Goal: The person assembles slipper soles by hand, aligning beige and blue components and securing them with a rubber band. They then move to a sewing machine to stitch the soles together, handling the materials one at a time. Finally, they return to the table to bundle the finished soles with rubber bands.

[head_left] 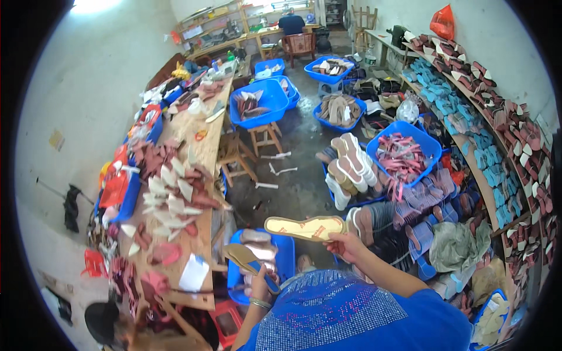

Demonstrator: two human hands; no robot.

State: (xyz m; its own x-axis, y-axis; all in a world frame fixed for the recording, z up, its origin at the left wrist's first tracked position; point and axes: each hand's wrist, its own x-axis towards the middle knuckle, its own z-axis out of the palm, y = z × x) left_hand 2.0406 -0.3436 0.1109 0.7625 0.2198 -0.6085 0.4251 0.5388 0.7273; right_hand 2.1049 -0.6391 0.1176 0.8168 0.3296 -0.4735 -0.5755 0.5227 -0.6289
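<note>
Two insoles in play, one per hand. Left hand [261, 285] clamped on a tan insole [241, 256], which sticks up and to the left of the fingers; a blue part [271, 285] shows at the same grip, can't tell if it belongs to that insole. Right hand [346, 248] pinches the right end of a cream insole [304, 228] with red print; it lies crosswise, reaching out left of that hand, ahead and to the right of the left hand. Hands well apart, insoles apart too.

Just ahead of the left hand: blue basin [285, 251] holding beige and pinkish sole pieces [256, 236]. Left of the left hand: worktop [208, 140] with white pointed pieces [170, 196] on reddish-brown ones, plus a white sheet [194, 273] nearer. Co-worker [117, 327] at its near end, arms reaching to pink pieces [155, 281].

Ahead of the right hand: white-edged soles [354, 164], stacked; beyond and to the right, blue tub [432, 146] of pink straps [401, 155]. Right of the right hand: crumpled grey-green sack [459, 248], then racks with light-blue footwear [486, 158].
</note>
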